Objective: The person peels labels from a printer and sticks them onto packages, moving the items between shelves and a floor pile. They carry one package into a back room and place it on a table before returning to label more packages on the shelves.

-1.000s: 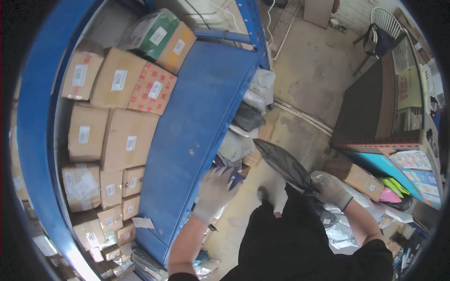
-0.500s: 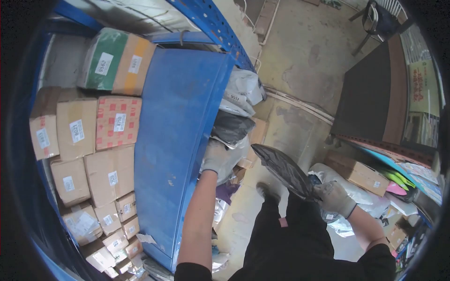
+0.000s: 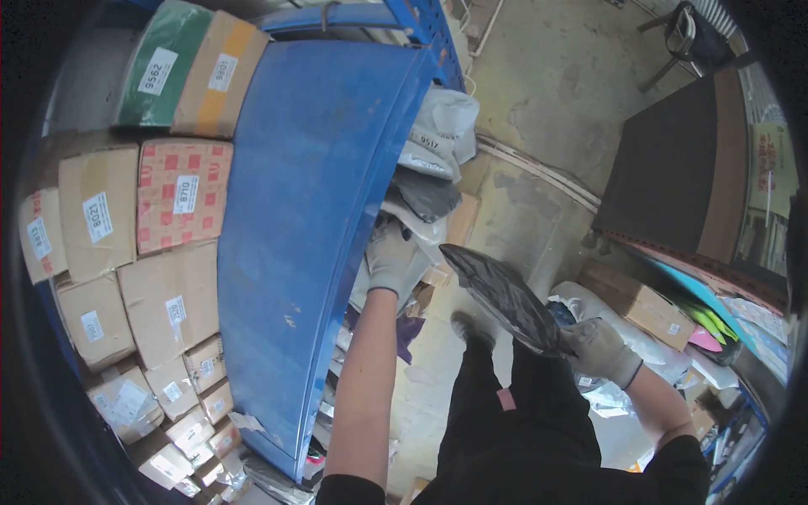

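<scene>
Both my hands wear pale grey work gloves. My right hand (image 3: 599,348) is closed on one end of a black plastic mailer bag (image 3: 501,295), which hangs slantwise over my legs. My left hand (image 3: 389,257) reaches beside the blue shelf panel, in among stacked parcels. Its fingers are bent at the edge of a white plastic mailer bag (image 3: 425,229), and the fingertips are partly hidden. Just beyond that hand lies a dark grey mailer bag (image 3: 431,197). Behind it is a white bag marked 9517 (image 3: 439,126).
Left of the blue panel (image 3: 307,194), labelled cardboard boxes (image 3: 172,286) are stacked. On the right, white bagged parcels (image 3: 581,299) and a cardboard box (image 3: 644,310) lie by a rack. A dark board (image 3: 665,160) stands above them. A chair (image 3: 694,42) is at the far right.
The view has shifted, so the shelf and boxes sit higher and further left. My left hand has shifted among the parcels, exposing more of the white bag. My right hand keeps hold of the black bag.
</scene>
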The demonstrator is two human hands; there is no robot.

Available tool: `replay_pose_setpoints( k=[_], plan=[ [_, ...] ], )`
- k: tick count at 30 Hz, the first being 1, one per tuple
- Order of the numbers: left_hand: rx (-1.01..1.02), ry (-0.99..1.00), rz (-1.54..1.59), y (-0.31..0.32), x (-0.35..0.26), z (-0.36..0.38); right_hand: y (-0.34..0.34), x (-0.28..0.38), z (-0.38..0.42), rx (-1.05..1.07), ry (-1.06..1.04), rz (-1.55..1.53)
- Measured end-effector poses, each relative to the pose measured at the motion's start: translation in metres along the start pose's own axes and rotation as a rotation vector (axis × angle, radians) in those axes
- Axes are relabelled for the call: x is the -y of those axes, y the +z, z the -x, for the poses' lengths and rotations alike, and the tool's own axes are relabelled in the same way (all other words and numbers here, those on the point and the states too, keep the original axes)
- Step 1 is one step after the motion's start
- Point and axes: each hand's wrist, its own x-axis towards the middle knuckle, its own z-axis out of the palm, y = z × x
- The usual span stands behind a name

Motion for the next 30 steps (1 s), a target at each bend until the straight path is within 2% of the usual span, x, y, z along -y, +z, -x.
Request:
replay_pose_setpoints(
  k=[3, 6, 9, 11, 12, 14, 15, 17, 18, 21, 24, 25, 28, 29, 30],
  plan=[
    [0.024, 0.022, -0.358, -0.007, -0.007, 0.005, -0.001, 0.014, -0.002, -0.009, -0.052, 0.006],
    [0.291, -0.09, -0.553, -0.023, -0.019, -0.001, -0.006, 0.033, -0.004, 0.029, -0.07, 0.03],
    [0.507, -0.105, -0.424, -0.03, -0.012, -0.019, -0.003, 0.047, -0.011, 0.059, -0.086, 0.177],
    [0.666, -0.101, -0.434, -0.022, -0.004, -0.029, 0.001, 0.052, -0.017, -0.036, -0.156, 0.261],
    [0.712, -0.1, -0.436, 0.021, 0.024, -0.033, 0.002, 0.055, -0.02, -0.055, -0.174, 0.279],
    [0.502, -0.225, -0.614, 0.152, 0.118, -0.04, 0.001, 0.064, -0.023, -0.092, -0.185, 0.365],
    [0.448, -0.255, -0.659, 0.167, 0.124, -0.052, 0.003, 0.064, -0.025, -0.102, -0.187, 0.384],
    [0.512, -0.227, -0.83, 0.125, 0.096, -0.021, 0.013, 0.06, -0.028, -0.136, -0.231, 0.441],
    [0.527, -0.223, -0.871, 0.127, 0.1, -0.013, 0.014, 0.061, -0.029, -0.144, -0.244, 0.458],
    [0.33, -0.404, -0.8, 0.199, 0.158, -0.017, 0.019, 0.064, -0.035, -0.225, -0.31, 0.521],
    [0.092, -0.447, -0.865, 0.231, 0.166, -0.019, 0.065, 0.034, -0.04, 0.068, 0.099, -1.835],
    [0.044, -0.453, -0.869, 0.241, 0.166, -0.026, 0.062, 0.035, -0.041, 0.124, 0.184, -2.217],
    [-0.471, -0.187, 0.562, 0.275, 0.165, -0.051, 0.002, 0.071, -0.041, -0.246, -0.23, 0.291],
    [-0.394, -0.175, -0.36, 0.299, 0.165, -0.063, 0.006, 0.064, -0.04, -0.257, -0.247, 0.276],
    [-0.249, -0.127, -1.277, 0.28, 0.156, -0.056, 0.005, 0.067, -0.038, -0.266, -0.265, 0.257]
  ],
)
